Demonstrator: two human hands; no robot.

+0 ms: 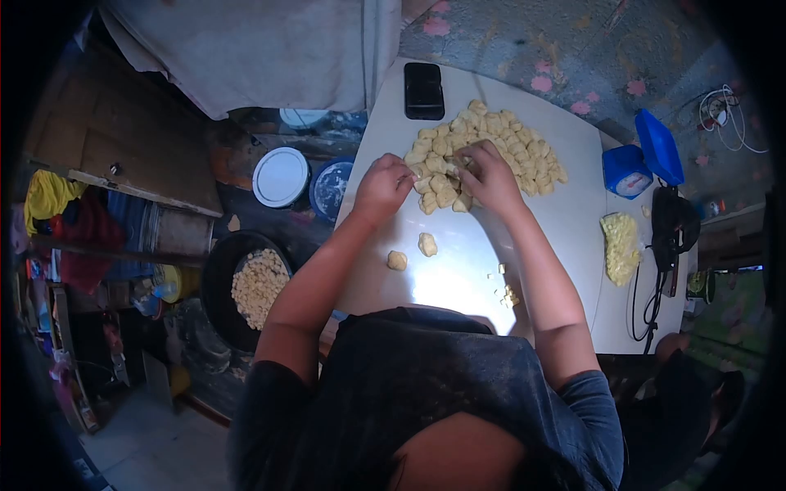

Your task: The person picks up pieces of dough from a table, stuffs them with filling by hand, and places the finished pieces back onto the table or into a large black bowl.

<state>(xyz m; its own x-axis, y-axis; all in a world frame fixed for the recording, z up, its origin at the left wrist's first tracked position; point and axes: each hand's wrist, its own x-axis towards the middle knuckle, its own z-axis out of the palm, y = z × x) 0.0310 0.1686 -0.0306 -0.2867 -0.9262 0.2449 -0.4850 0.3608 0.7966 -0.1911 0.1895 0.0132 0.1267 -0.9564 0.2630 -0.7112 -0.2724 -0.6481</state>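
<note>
A heap of pale dough pieces (524,151) lies on the white table. At the heap's left edge is my left hand (383,190), its fingers curled and fingertips pressed together; what they hold, if anything, is too small to make out. My right hand (493,178) reaches over the front of the heap, thumb and bent fingers around a dough piece mostly hidden by them. Nearer my body, apart from the heap, sit two single dough pieces, one lumpy (427,244) and one rounder (397,260). Small yellow cubes (508,296) lie scattered beside my right forearm.
A black phone (423,91) lies at the table's far edge. On the right are a blue scale (628,173), a bag of yellow bits (620,248) and a black cable (655,307). Left of the table stand a lidded tub (281,177) and a dark pan (219,282) holding pale chunks.
</note>
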